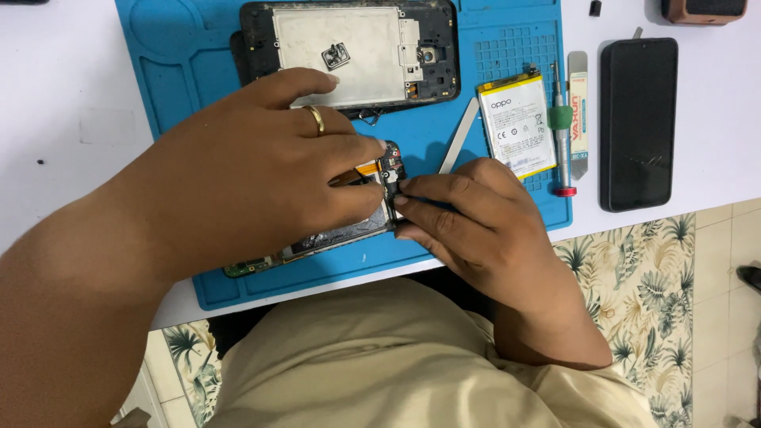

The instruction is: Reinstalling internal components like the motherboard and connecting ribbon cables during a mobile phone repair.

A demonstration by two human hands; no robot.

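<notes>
On the blue repair mat point(182, 71), near its front edge, sits the phone's inner assembly point(333, 238), mostly hidden under both hands. Left hand point(261, 174), ring on one finger, presses down w/ fingers bunched tight, pinning the board right by the orange flex cable point(366, 169). Right hand point(468, 222) pinches a small black connector part point(391, 170) betw. thumb and forefinger tips. My read: that part's light, stiff, v. fragile; the flex is soft and tears easily, so grip the edges only, not the ribbon. Further back lies the opened phone frame point(349, 51). To the right: white battery point(517, 127), metal spudger point(460, 135), screwdriver point(561, 135), and off the mat a dark phone point(638, 123).
</notes>
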